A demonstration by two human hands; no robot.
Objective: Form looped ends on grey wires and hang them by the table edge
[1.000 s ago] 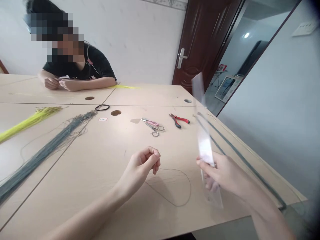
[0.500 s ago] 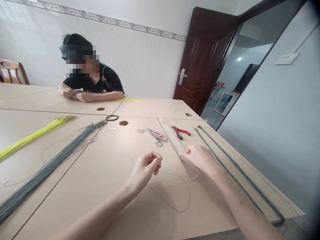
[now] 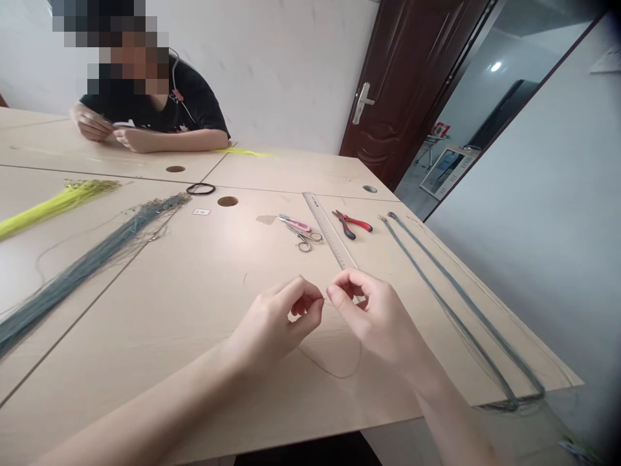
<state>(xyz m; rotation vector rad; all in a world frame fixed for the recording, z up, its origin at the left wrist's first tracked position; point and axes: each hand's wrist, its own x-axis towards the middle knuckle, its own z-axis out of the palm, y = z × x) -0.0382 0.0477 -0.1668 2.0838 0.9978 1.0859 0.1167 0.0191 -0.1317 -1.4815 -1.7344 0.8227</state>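
Note:
Over the middle of the table my left hand (image 3: 286, 310) is closed in a pinch on a thin grey-green cord (image 3: 339, 376), which hangs in a loop below both hands. Almost touching it, my right hand (image 3: 366, 307) has thumb and forefinger pinched at the same spot; what sits between those fingertips is too small to make out. A clear ruler (image 3: 330, 233) lies just beyond my right hand, its near end partly hidden by it. Small scissors (image 3: 303, 239) and a pink-handled cutter (image 3: 297, 224) rest left of the ruler, red-and-black pliers (image 3: 353, 224) to its right.
Grey-green cord bundles lie left (image 3: 97, 265) and right (image 3: 451, 298), with a yellow bundle (image 3: 53, 207) at far left. A black ring (image 3: 200, 188) and a small label (image 3: 202, 211) lie near a table hole (image 3: 228, 201). Another person (image 3: 150, 110) sits across the table.
My right hand has left the ruler and come over to my left hand, fingertips now pinched beside it. The view has tilted downward, and the cord loop hangs smaller between the hands.

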